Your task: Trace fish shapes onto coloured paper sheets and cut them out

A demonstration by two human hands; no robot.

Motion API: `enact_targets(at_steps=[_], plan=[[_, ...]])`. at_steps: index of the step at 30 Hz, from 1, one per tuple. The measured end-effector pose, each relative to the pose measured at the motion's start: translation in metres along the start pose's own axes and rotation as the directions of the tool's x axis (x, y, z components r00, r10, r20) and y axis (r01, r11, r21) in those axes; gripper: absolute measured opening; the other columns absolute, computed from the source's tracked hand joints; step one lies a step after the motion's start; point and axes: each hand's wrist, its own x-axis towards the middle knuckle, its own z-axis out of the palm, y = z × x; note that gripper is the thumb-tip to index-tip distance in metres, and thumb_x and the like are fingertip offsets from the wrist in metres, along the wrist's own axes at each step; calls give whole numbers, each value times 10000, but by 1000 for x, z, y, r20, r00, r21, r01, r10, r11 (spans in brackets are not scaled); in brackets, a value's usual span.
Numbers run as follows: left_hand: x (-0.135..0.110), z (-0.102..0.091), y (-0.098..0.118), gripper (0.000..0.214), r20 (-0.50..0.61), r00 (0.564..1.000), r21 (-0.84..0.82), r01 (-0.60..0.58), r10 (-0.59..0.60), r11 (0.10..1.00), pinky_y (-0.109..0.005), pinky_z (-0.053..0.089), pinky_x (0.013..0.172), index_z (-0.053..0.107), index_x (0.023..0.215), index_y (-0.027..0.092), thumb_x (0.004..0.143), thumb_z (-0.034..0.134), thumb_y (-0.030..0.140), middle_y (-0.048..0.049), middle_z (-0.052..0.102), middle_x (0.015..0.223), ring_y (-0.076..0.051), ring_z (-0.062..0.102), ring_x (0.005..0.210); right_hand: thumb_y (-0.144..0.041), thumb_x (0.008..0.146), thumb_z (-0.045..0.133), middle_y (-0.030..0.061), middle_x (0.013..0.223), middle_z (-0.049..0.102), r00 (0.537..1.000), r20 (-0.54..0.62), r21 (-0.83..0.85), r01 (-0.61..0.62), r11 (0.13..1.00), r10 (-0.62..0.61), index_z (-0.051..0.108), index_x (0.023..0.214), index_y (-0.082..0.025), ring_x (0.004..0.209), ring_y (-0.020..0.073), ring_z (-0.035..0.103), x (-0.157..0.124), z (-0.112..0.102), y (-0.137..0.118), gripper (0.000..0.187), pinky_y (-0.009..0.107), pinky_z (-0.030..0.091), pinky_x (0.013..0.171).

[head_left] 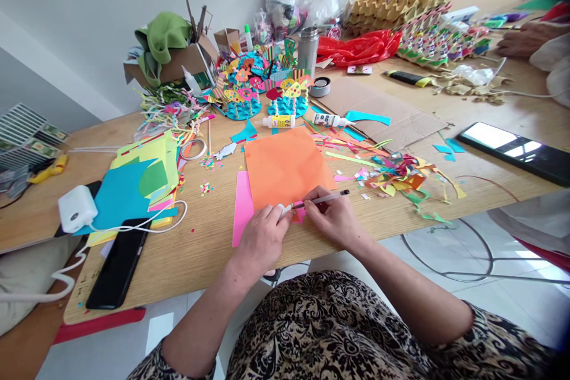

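My right hand [332, 218] is closed around a slim pen [333, 195], its dark end pointing up to the right. The pen's writing end meets a small white piece [285, 209] near the lower edge of an orange paper sheet [289, 163]. My left hand [263, 233] grips that white piece with its fingertips; its full shape is hidden. Between the hands a bit of pink paper [298, 214] shows. A longer pink strip [240, 205] sticks out from under the orange sheet on the left. A white fish-shaped cutout [225, 151] lies farther up the table.
Two glue bottles [281, 122] lie behind the orange sheet, before paper fish models [249, 92]. Coloured paper [116, 190] and a black phone [118, 267] lie left. Paper scraps [401, 175] and another phone [519, 148] lie right. Another person's hand [528, 38] is far right.
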Motion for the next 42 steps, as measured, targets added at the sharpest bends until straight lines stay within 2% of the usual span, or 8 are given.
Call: enact_targets(at_steps=[14,20,30,36,40,42], plan=[[-1,1,0,339,2,1000,3,-1,1,1000,-367,493,804,545,1242,131,944,385,117,-94,579,1017,-223,519,901,-255,828,519,3,629,637,999,-29,-66,-22,998,20,587,728,-186,523,120,543,-1,-1,3,139,238,394,515],[0,1,0,335,-5,1000,1,3,-3,1000,-366,493,777,560,1207,139,944,358,100,-91,577,968,-217,522,889,-239,824,517,1,630,638,999,-44,-83,1,997,-4,586,717,-187,513,111,532,1,0,3,136,235,392,521],[0,0,1,325,-3,1000,8,-10,10,1000,-364,489,765,565,1210,122,952,368,125,-91,576,960,-223,521,875,-242,833,522,1,646,640,999,-44,-53,-8,999,5,596,735,-180,514,106,534,1,3,6,137,236,401,517],[-1,2,0,313,-18,1000,4,-5,5,1000,-364,489,769,566,1190,132,939,382,105,-86,573,948,-223,520,873,-260,827,542,11,679,634,996,-89,120,-17,993,28,598,766,-175,547,109,558,7,-3,5,119,225,413,494],[-3,4,0,359,-28,1000,-1,-2,2,1000,-372,490,791,530,1238,116,908,397,66,-95,583,967,-230,532,890,-304,799,572,1,621,601,995,39,288,-101,952,94,570,740,-167,477,100,529,31,-14,-11,149,216,399,426],[-4,5,1,400,-48,999,-13,3,-3,1000,-378,490,815,494,1272,81,886,396,41,-116,593,1016,-237,541,917,-289,780,567,-9,592,585,987,116,315,-142,938,110,555,714,-168,452,92,516,46,-16,-21,139,203,381,403]])
